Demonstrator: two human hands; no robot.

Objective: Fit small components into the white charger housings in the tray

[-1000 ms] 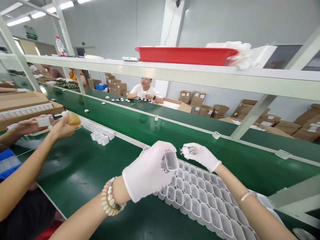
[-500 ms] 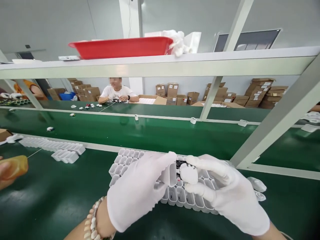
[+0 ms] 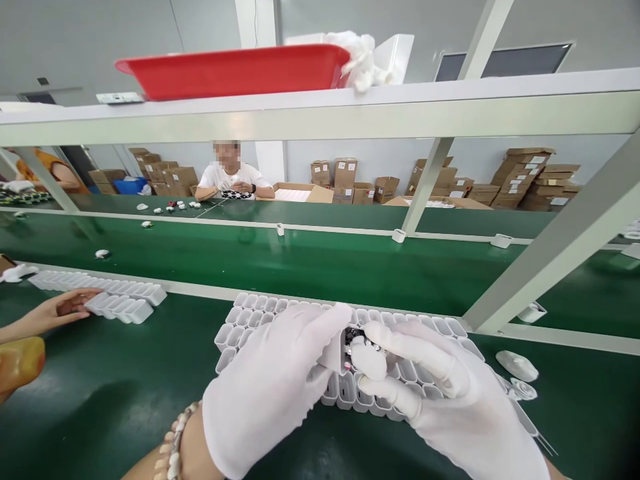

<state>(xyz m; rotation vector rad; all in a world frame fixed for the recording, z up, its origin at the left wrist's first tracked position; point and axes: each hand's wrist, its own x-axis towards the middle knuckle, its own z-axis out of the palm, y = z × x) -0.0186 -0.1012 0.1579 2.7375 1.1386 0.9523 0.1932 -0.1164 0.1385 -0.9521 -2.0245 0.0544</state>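
Both my hands wear white gloves and meet over a block of white plastic shells (image 3: pixel 400 327) lying on the green table. My left hand (image 3: pixel 270 393) is closed around one white shell (image 3: pixel 336 355), held upright. My right hand (image 3: pixel 440 400) pinches a small dark circuit part with a white piece (image 3: pixel 361 347) and presses it against the open end of that shell. A bead bracelet (image 3: pixel 170 453) sits on my left wrist.
A co-worker's hand (image 3: pixel 60 310) at the left touches another row of white shells (image 3: pixel 120 300); an amber bottle (image 3: pixel 20 360) is at the left edge. Loose white parts (image 3: pixel 517 365) lie at the right. A slanted frame post (image 3: pixel 555 250), a green conveyor (image 3: pixel 300 257) and a shelf with a red tray (image 3: pixel 235 70) stand ahead. Another person sits across.
My hands came together from apart; the dark part now sits against the shell's opening. The view swung right. The co-worker's hand has reached onto the left row of shells.
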